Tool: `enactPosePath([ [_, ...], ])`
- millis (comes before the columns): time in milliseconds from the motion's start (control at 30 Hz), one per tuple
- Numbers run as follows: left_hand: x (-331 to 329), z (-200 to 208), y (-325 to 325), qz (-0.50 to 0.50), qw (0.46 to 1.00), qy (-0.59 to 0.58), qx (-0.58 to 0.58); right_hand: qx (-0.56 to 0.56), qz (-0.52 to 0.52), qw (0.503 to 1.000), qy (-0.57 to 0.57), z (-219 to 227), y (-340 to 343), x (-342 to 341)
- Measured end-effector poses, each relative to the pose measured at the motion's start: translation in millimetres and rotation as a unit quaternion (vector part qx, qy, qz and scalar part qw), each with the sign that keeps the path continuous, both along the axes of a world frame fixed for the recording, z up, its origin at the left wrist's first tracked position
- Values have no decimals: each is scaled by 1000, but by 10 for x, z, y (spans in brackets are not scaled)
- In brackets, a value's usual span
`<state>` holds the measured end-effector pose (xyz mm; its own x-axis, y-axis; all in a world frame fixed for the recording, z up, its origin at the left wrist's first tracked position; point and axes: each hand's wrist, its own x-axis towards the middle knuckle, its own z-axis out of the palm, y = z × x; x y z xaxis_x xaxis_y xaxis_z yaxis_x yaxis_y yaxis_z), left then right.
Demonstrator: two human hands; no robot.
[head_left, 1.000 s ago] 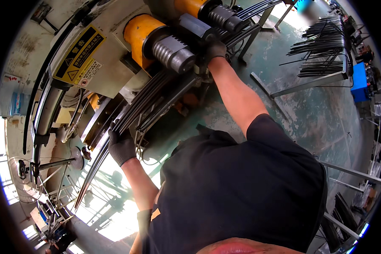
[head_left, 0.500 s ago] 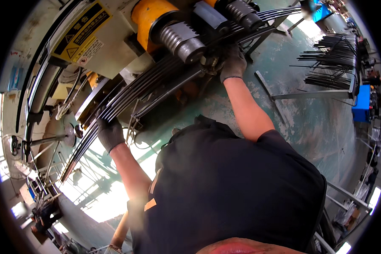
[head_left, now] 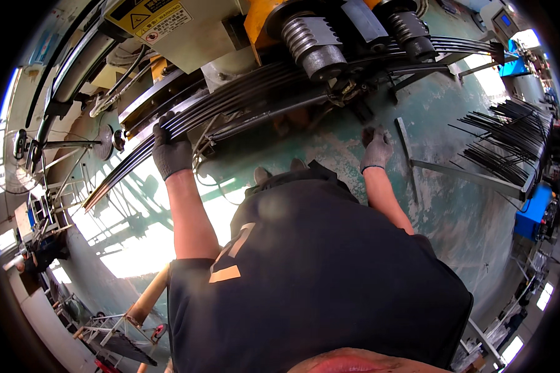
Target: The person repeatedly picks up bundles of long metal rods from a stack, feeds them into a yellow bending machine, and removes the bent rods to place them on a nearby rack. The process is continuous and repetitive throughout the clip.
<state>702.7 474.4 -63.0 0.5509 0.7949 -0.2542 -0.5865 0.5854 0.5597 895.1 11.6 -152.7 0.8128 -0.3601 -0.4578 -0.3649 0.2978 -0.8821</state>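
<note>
My left hand (head_left: 172, 154), in a dark grey glove, is closed on a bundle of long, thin black metal rods (head_left: 119, 170). The rods slant up to the right, passing below the yellow machine's ribbed steel rollers (head_left: 312, 46). My right hand (head_left: 378, 150), also gloved, hangs apart from the machine over the green floor. Its fingers look bent, but blur and the angle hide whether they are closed. No object shows in it. Just above and left of it sits a dark metal fitting (head_left: 345, 93) beneath the rollers.
To the right, a metal stand (head_left: 470, 176) carries a pile of black rods (head_left: 507, 140), with many ends sticking out. A blue box (head_left: 534, 211) is beside it. A round fan (head_left: 106, 143) stands at the left. A warning label (head_left: 152, 18) marks the machine housing.
My right hand has let go of the fitting under the rollers and drawn back toward me. My left hand still holds the rods. The whole view has shifted and turned somewhat.
</note>
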Motion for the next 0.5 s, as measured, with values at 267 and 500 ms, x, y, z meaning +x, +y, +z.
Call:
enactPosePath([
  [267, 296, 119, -417, -89, 993, -32, -77, -7, 121, 992, -16, 11, 423, -55],
  [500, -747, 252, 273, -45, 986, -142, -81, -24, 123, 992, 29, -424, 313, -306],
])
